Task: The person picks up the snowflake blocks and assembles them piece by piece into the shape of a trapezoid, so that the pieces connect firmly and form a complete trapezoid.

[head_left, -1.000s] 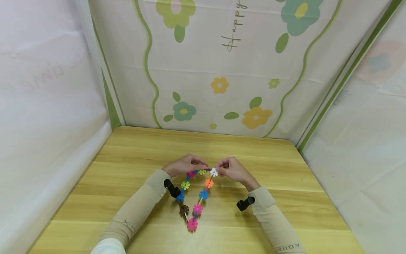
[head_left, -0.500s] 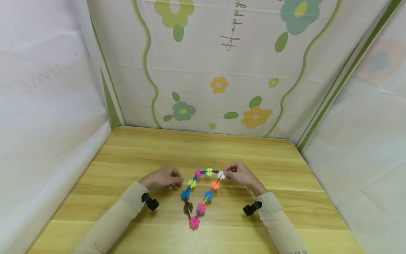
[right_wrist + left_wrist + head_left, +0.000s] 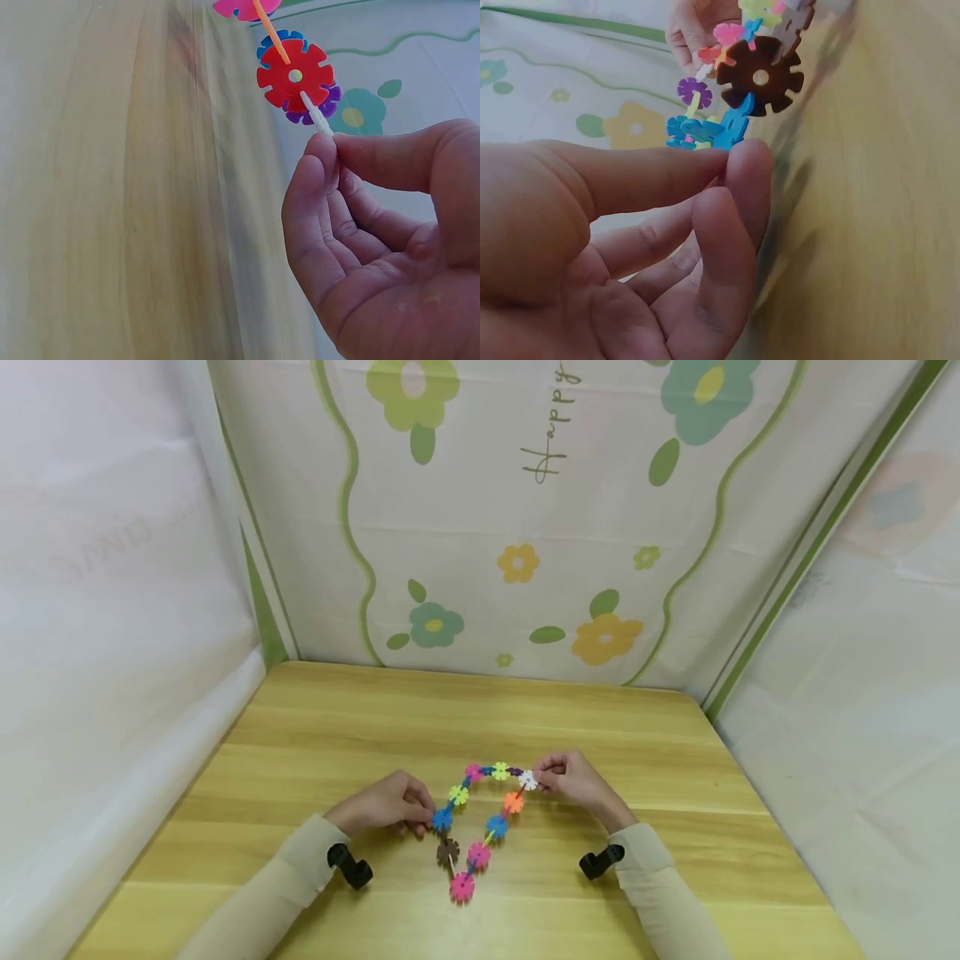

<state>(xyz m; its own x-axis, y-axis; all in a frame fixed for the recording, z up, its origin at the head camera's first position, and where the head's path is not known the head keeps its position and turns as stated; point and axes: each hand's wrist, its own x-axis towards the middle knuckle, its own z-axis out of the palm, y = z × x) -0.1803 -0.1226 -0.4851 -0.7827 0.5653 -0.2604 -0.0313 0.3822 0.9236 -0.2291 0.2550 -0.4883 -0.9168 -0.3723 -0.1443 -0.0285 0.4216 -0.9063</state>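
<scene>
A closed loop of notched, snowflake-shaped plastic discs is held between my hands. My left hand (image 3: 390,802) pinches a blue disc (image 3: 442,819) on the loop's left side, thumb against fingertip. In the left wrist view, a brown disc (image 3: 760,77) stands just beyond that blue disc (image 3: 733,124). My right hand (image 3: 573,777) pinches the white disc (image 3: 528,780) at the upper right corner. The right wrist view shows this white disc (image 3: 317,115) edge-on, slotted into a red disc (image 3: 295,75). A pink disc (image 3: 462,886) forms the loop's near corner.
The loop is above a wood-grain table (image 3: 337,710). A white cloth with printed flowers (image 3: 450,527) rises along its back edge, and white cloth sides (image 3: 127,610) flank it. Small black cameras (image 3: 349,866) are strapped to both wrists.
My left hand has let go near the loop's top, drawn back left, and taken the blue disc on the side. My right hand has moved slightly right and nearer, with the white disc and loop.
</scene>
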